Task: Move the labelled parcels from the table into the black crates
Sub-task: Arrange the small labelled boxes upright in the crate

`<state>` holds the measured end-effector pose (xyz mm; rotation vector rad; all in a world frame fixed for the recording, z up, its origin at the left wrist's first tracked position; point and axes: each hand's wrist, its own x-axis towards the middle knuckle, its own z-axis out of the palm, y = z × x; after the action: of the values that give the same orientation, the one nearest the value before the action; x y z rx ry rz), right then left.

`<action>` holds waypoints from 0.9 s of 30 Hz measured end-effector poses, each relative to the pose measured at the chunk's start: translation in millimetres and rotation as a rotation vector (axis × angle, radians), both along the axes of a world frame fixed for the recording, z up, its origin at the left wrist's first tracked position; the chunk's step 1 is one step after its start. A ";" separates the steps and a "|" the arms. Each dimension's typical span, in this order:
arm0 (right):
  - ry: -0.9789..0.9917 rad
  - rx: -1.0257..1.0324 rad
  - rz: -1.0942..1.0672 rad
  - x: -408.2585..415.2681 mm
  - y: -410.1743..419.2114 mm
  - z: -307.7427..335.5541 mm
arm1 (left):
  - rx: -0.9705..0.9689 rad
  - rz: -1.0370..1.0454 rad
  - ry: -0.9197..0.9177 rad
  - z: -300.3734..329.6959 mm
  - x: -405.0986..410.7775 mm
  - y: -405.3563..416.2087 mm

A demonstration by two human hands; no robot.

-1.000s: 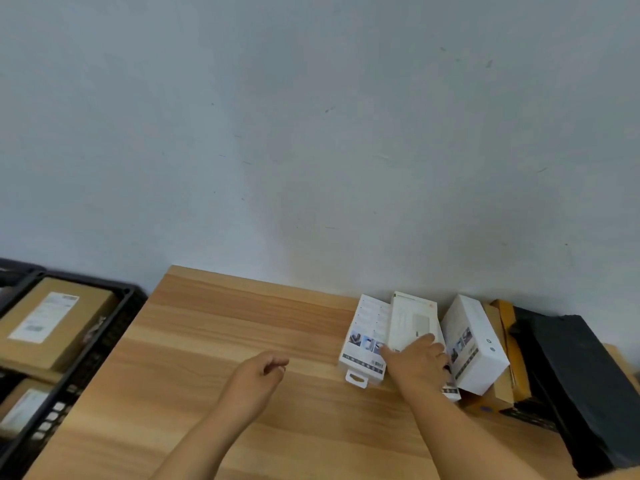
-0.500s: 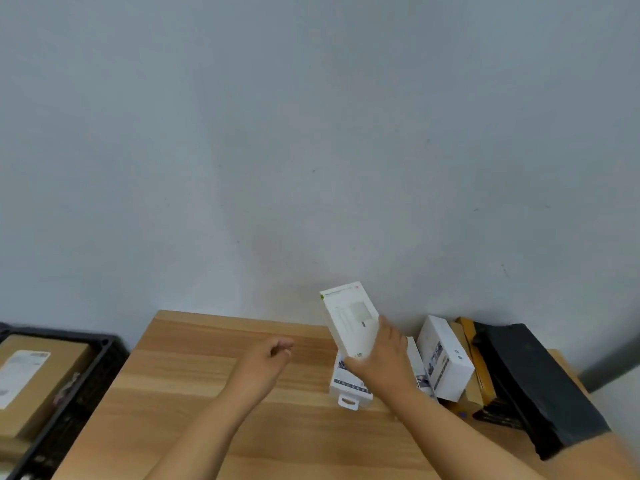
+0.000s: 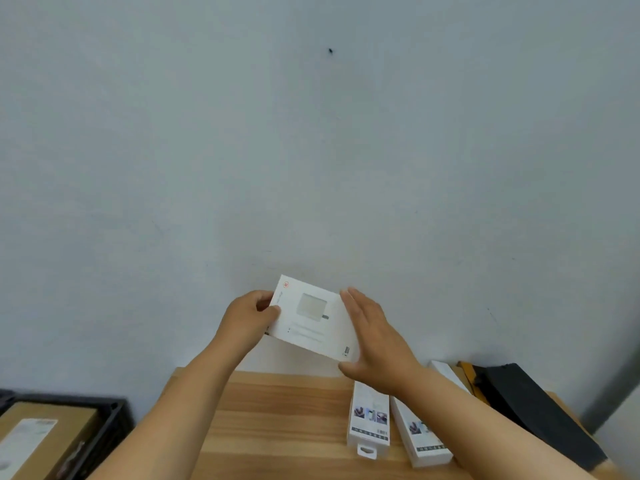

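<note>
Lying on the table [image 3: 277,420] at five o'clock, two white boxes [image 3: 369,422] show print too small to read. Farther up, the white parcel [image 3: 313,318] is held in the air: the left hand [image 3: 247,322] pinches its nine o'clock edge, and the right hand [image 3: 375,337] presses flat at three o'clock. It looks light, stiff and smooth, best held by opposite edges. A red logo and barcode show; the text is unreadable. The black crate [image 3: 114,415] sits at eight o'clock.
</note>
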<state>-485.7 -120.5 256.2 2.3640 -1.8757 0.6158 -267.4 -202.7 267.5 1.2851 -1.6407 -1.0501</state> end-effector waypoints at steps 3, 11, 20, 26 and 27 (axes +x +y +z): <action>-0.294 0.020 -0.092 7.1 0.1 8.1 | -0.005 0.036 0.083 9.7 13.5 4.9; -0.697 -0.077 -0.229 32.4 -11.8 19.7 | -0.111 0.124 0.257 25.5 27.7 20.0; -1.143 -0.009 -0.107 47.2 -10.5 47.2 | -0.145 0.144 0.282 37.5 40.0 22.4; -1.330 0.029 -0.098 51.8 -9.0 49.7 | -0.055 0.153 0.469 43.7 39.6 25.7; -1.331 0.027 -0.108 52.5 -8.5 50.0 | -0.054 0.150 0.467 43.7 39.6 25.9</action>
<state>-433.2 -129.0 306.2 1.8496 -2.2170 2.5606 -227.9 -176.8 311.2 1.0139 -1.1934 -1.1053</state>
